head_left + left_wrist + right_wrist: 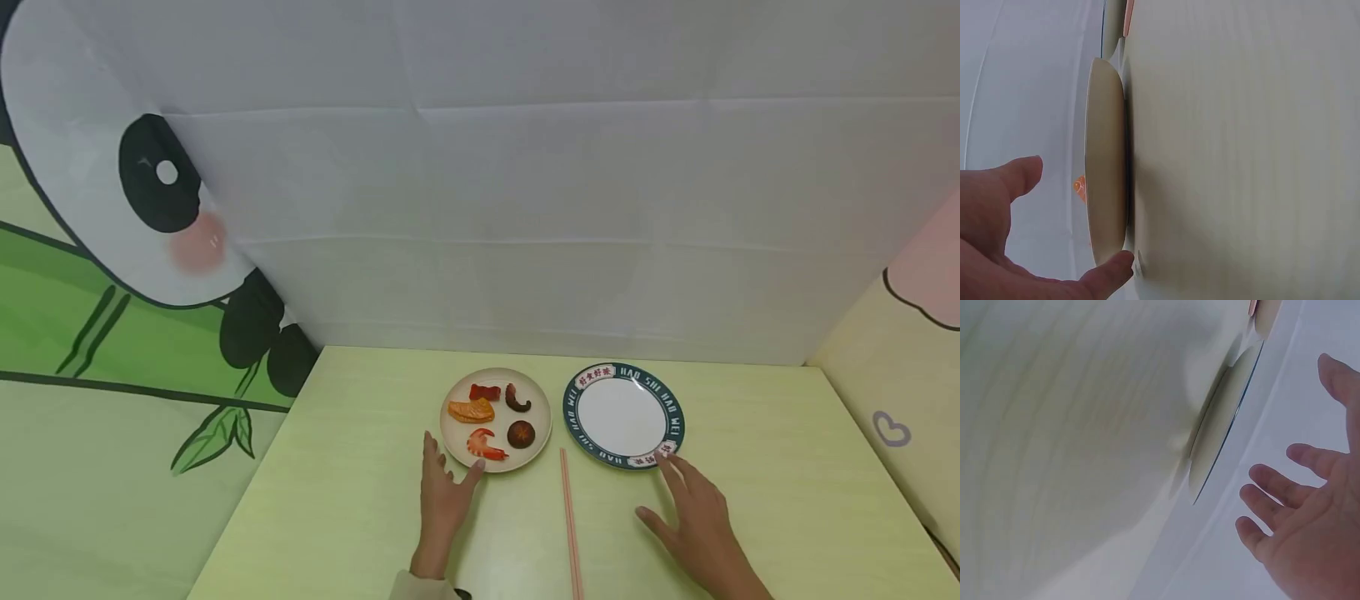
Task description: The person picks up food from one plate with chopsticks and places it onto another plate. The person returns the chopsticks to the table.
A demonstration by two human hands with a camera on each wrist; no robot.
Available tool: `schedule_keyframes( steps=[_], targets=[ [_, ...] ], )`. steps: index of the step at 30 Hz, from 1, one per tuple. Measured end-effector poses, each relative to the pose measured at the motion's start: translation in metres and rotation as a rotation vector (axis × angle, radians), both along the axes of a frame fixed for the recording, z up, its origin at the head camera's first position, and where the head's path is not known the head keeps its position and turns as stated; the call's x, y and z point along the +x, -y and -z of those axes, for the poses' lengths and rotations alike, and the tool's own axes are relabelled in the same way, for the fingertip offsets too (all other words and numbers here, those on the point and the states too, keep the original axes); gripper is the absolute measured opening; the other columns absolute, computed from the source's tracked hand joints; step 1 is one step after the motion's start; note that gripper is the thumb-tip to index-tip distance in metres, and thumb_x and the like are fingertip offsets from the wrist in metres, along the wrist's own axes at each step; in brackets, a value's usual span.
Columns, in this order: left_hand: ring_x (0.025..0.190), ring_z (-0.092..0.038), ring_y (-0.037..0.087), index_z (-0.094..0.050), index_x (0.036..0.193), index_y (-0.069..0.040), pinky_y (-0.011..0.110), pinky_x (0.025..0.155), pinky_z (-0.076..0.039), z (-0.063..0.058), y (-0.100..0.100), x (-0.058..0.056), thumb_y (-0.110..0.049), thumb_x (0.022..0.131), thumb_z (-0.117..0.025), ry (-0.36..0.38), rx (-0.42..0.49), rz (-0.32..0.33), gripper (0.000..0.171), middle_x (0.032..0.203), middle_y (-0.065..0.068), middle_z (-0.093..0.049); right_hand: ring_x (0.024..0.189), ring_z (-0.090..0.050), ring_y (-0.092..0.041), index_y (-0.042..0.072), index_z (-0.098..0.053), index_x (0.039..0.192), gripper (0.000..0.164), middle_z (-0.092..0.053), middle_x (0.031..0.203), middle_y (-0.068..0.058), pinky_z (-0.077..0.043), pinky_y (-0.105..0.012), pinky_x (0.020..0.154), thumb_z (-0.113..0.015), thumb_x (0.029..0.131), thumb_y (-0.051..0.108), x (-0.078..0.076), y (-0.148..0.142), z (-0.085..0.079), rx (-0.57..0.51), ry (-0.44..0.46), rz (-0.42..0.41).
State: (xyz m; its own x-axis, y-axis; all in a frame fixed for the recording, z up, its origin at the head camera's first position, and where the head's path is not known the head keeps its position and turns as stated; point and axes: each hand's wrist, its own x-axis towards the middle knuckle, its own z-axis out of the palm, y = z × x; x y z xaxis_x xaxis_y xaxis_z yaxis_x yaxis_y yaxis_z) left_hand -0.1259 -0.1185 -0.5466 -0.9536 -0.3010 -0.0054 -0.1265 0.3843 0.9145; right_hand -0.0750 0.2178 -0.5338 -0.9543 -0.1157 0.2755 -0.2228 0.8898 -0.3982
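Note:
My left hand (pixel 444 498) is at the near left edge of a beige plate (pixel 457 442), thumb and fingers spread apart at its rim. On that plate lie a shrimp piece (pixel 486 445), a round brown mushroom piece (pixel 521 434), an orange-yellow food piece (pixel 471 411), a red piece (pixel 485 392) and a dark curved piece (pixel 516 398). The left wrist view shows the plate's side wall (pixel 1105 156) close to the fingertips. My right hand (pixel 697 521), fingers loosely spread and holding nothing, hovers by the near rim of a white plate (pixel 622 417) with a dark green lettered border.
A pair of pink chopsticks (pixel 571 525) lies lengthwise on the pale yellow-green table (pixel 360 500), between the two hands. Behind the table rises a whitish cloth wall (pixel 525 208). Printed panels stand on the left (pixel 150 350) and the right (pixel 900 400).

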Motion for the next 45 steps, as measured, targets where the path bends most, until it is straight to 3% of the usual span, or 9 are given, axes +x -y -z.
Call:
schedule_keyframes(
  steps=[7,18,24,27,36,45],
  targets=[
    [0.127,-0.035,0.041,-0.01,0.149,-0.006,0.049,0.095,-0.038,0.002,-0.003,-0.004,-0.02,0.077,-0.076,-0.002,0.091,-0.02,0.099,0.15,0.018,-0.02,0.124,-0.03,-0.038,0.007,-0.038,0.14,0.081,-0.037,0.138,-0.017,-0.022,-0.058,0.095,-0.076,0.074,0.035,-0.001,0.012,-0.005,-0.005,0.07,-0.025],
    [0.12,-0.044,0.041,-0.015,0.148,-0.005,0.045,0.089,-0.044,0.0,-0.006,-0.007,-0.003,0.075,-0.075,-0.064,0.185,-0.052,0.095,0.145,0.024,-0.026,0.124,-0.032,-0.037,0.012,-0.039,0.14,0.077,-0.039,0.138,-0.015,-0.024,-0.056,0.097,-0.075,0.076,0.034,-0.004,0.03,-0.008,-0.036,0.079,-0.085],
    [0.118,-0.045,0.042,-0.016,0.148,-0.007,0.043,0.087,-0.046,-0.001,-0.009,-0.009,0.005,0.074,-0.072,-0.086,0.258,-0.058,0.093,0.144,0.024,-0.026,0.119,-0.039,-0.033,0.011,-0.043,0.138,0.075,-0.044,0.133,-0.011,-0.029,-0.051,0.096,-0.077,0.074,0.032,-0.006,0.038,-0.004,-0.058,-0.003,-0.142],
    [0.117,-0.046,0.041,-0.017,0.147,-0.005,0.042,0.086,-0.047,-0.001,-0.009,-0.009,0.007,0.074,-0.071,-0.084,0.262,-0.064,0.092,0.144,0.024,-0.026,0.118,-0.041,-0.03,0.012,-0.044,0.138,0.075,-0.046,0.133,-0.009,-0.031,-0.05,0.096,-0.077,0.073,0.032,-0.008,0.043,-0.003,-0.06,-0.006,-0.167],
    [0.114,-0.049,0.04,-0.019,0.147,-0.004,0.04,0.084,-0.048,-0.004,-0.01,-0.01,0.012,0.074,-0.067,-0.051,0.25,-0.085,0.089,0.143,0.023,-0.03,0.124,-0.04,-0.023,0.021,-0.047,0.137,0.065,-0.044,0.138,-0.003,-0.036,-0.046,0.098,-0.074,0.078,0.032,-0.01,0.059,-0.005,-0.035,0.121,-0.228],
    [0.111,-0.053,0.037,-0.021,0.145,0.001,0.038,0.081,-0.05,-0.004,-0.009,-0.011,0.012,0.073,-0.068,-0.017,0.233,-0.099,0.087,0.141,0.023,-0.034,0.119,-0.044,-0.018,0.023,-0.052,0.133,0.056,-0.048,0.133,0.003,-0.039,-0.04,0.097,-0.072,0.081,0.026,-0.013,0.066,0.001,-0.003,0.154,-0.3]
  ],
)
